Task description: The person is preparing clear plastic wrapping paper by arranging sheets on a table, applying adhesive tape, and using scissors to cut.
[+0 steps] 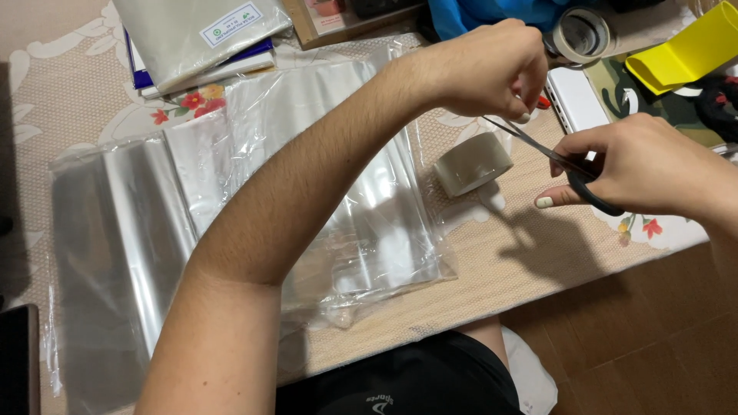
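My right hand [646,165] grips black-handled scissors [557,157], blades pointing up and left, above the table's right part. My left hand [492,69] reaches across from the left, fingers pinched at the blade tips; what it pinches is too small to tell. A roll of clear packing tape [470,164] lies on the table just below the blades. Sheets of clear plastic film [231,192] spread over the table under my left forearm.
A beige floral tablecloth [530,261] covers the table. At the back lie a packet of plastic sheets on blue books [192,38], another tape roll [582,34], a white device [576,100] and a yellow object [684,50]. Brown floor shows at the right.
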